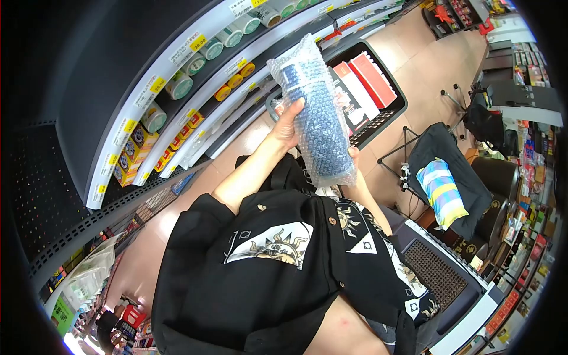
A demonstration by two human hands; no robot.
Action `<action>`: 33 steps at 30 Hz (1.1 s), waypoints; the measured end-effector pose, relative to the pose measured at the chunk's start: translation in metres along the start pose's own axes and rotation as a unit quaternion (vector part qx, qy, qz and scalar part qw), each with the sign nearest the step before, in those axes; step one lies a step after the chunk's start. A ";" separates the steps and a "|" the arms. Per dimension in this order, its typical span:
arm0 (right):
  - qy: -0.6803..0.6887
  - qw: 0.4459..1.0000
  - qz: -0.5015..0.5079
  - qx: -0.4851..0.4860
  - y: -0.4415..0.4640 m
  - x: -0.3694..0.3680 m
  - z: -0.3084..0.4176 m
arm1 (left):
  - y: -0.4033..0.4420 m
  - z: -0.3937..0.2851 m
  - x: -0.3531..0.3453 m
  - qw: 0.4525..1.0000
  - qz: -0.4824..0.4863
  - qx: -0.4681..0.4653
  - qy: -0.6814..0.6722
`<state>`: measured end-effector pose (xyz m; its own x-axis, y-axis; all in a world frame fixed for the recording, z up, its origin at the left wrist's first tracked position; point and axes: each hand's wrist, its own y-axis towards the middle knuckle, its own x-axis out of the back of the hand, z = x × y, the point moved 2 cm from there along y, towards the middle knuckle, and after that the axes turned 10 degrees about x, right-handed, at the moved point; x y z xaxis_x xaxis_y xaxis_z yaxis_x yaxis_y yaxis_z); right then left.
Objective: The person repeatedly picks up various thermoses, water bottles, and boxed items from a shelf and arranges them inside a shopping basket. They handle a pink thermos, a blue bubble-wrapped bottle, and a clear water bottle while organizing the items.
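A long package in clear bubble wrap (316,118), dark blue inside, is held up in front of my body. What lies under the wrap cannot be made out. My left hand (289,125) grips its left side, thumb on the front and the other fingers mostly hidden behind. At the lower right edge my right hand (352,158) holds it too, largely hidden by the package. Just behind is a black plastic basket (393,112) containing a red and white box (374,80) and other flat boxes.
Store shelves (171,68) with price tags curve along the left, carrying canisters (179,84) and small yellow boxes (137,145). To the right, a black folding chair (429,142) bears a striped blue-and-yellow package (442,192). More stocked shelves (535,260) line the far right.
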<state>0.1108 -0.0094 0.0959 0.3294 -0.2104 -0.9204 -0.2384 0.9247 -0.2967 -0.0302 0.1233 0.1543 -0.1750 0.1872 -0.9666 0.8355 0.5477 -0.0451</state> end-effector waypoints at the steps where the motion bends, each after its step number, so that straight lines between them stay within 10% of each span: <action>1: -0.013 1.000 -0.018 0.011 0.003 -0.002 0.000 | -0.002 -0.002 0.004 0.999 -0.049 -0.007 0.013; 13: -0.191 0.978 0.031 0.079 0.014 -0.024 -0.012 | -0.014 -0.026 -0.026 0.914 -0.305 -0.211 0.166; 33: -0.281 0.954 0.096 0.040 0.020 -0.064 0.008 | -0.051 -0.023 -0.098 0.877 -0.229 -0.263 0.331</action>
<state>0.0926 0.0251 0.1510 0.7301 0.1469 -0.6674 -0.2799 0.9552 -0.0959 -0.0672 0.0957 0.2566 -0.8388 0.1866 -0.5114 0.2735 0.9567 -0.0995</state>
